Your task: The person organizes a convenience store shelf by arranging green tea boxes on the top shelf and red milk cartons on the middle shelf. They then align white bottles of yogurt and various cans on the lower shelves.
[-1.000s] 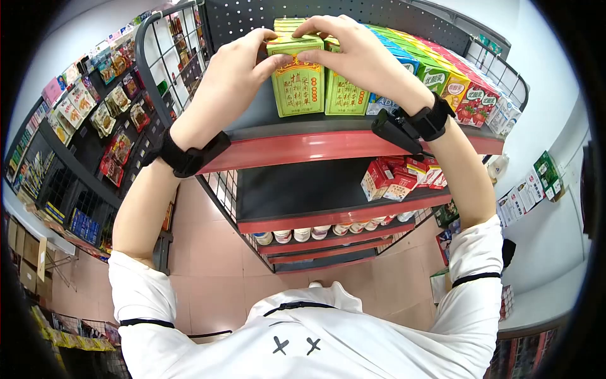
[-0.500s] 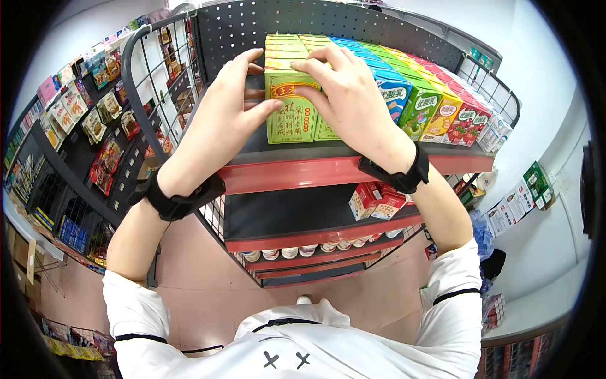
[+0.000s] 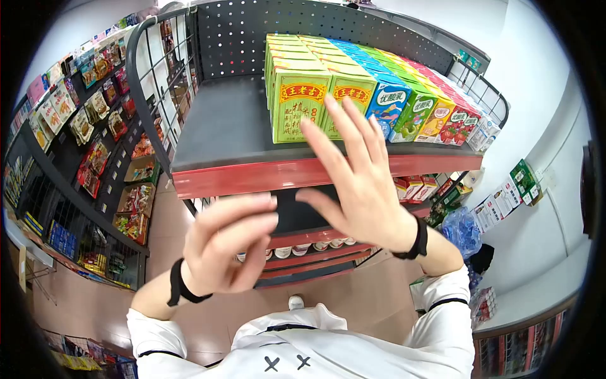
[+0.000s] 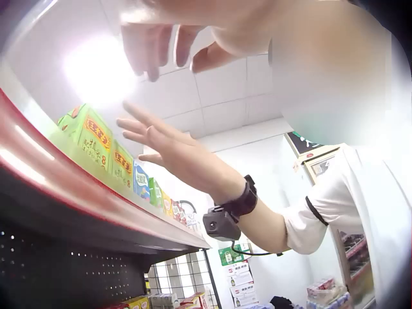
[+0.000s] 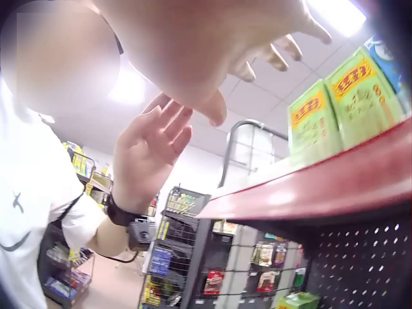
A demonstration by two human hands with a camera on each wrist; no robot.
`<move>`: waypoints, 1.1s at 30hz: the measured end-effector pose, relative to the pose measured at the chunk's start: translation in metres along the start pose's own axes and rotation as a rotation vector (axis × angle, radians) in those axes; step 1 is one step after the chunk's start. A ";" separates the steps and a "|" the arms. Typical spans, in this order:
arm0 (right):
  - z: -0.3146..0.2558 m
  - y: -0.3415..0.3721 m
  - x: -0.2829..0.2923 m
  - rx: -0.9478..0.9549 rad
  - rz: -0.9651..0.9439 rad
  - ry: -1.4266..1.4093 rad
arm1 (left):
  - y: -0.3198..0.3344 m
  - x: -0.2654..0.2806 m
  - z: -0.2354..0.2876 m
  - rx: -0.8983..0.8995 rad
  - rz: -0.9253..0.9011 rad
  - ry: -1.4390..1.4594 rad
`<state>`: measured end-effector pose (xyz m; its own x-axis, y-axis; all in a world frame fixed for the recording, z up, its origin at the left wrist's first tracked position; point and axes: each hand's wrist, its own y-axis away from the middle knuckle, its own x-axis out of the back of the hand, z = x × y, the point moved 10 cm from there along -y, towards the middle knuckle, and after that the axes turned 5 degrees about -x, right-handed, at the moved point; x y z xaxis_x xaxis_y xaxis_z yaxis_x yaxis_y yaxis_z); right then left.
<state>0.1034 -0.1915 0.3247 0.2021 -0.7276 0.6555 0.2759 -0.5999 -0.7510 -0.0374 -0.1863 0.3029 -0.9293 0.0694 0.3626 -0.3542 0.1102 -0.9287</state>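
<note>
Two rows of yellow-green drink cartons with red and yellow labels stand upright on the top shelf; the front carton of the left row [image 3: 287,117] and its neighbour [image 3: 348,82] face me. My right hand [image 3: 366,183], fingers straight and spread, is in front of the shelf edge and overlaps the neighbour's lower part in the head view. It holds nothing. Lower and nearer my body, my left hand [image 3: 230,243] is raised with loosely bent fingers and nothing in its grasp. Both hands appear apart from the cartons in the right wrist view, where the left hand [image 5: 151,151] shows its palm.
Blue cartons [image 3: 388,98], green cartons [image 3: 415,117] and other drink cartons continue the rows rightward. A red lip [image 3: 233,180] edges the top shelf, and a wire side panel [image 3: 151,82] bounds its left. Red boxes [image 3: 413,187] lie on the shelf below. Snack racks stand left.
Both hands have come away from the green cartons and drawn back toward my body, the left one farther. The front cartons, earlier partly covered by the fingers, now show more fully.
</note>
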 end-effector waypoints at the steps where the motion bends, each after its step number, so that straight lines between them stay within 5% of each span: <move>1: -0.013 0.017 0.000 0.022 0.036 -0.084 | 0.022 0.000 0.010 -0.042 0.052 0.071; 5: -0.042 0.108 -0.048 0.052 0.147 -0.534 | 0.107 -0.030 0.017 0.066 -0.055 -0.078; 9: -0.024 0.214 -0.188 -0.578 0.041 -0.756 | 0.245 -0.086 -0.010 0.568 -0.143 -0.009; 11: -0.022 0.272 -0.249 -0.824 -0.149 -0.732 | 0.337 -0.119 -0.006 0.739 -0.335 0.012; 15: -0.033 0.372 -0.333 -0.969 -0.593 -0.547 | 0.493 -0.168 0.022 1.122 -0.691 0.176; 20: -0.066 0.516 -0.412 -1.151 -0.874 -0.521 | 0.618 -0.222 0.070 1.508 -0.742 0.330; 21: -0.076 0.540 -0.419 -1.220 -0.941 -0.529 | 0.643 -0.236 0.084 1.516 -0.753 0.357; 23: -0.089 0.551 -0.406 -1.285 -1.061 -0.487 | 0.722 -0.250 0.117 1.822 -0.761 0.401; 25: -0.104 0.534 -0.385 -1.127 -1.132 -0.565 | 0.776 -0.254 0.145 1.956 -0.761 0.446; 27: -0.104 0.584 -0.384 -1.215 -1.193 -0.613 | 0.741 -0.226 0.146 1.984 -0.846 0.419; 29: -0.096 0.682 -0.376 -1.739 -1.169 -0.634 | 0.788 -0.206 0.165 2.017 -0.846 0.442; 31: -0.076 0.677 -0.340 -1.842 -1.075 -0.636 | 0.860 -0.176 0.180 1.976 -1.089 0.312; 33: -0.052 0.710 -0.329 -1.900 -0.997 -0.534 | 0.858 -0.142 0.173 1.924 -1.175 0.234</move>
<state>0.1837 -0.3949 -0.4283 0.8729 -0.1349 0.4689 -0.4831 -0.3730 0.7921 -0.2272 -0.2730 -0.5593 -0.3297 0.8042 0.4945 -0.3418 -0.5899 0.7316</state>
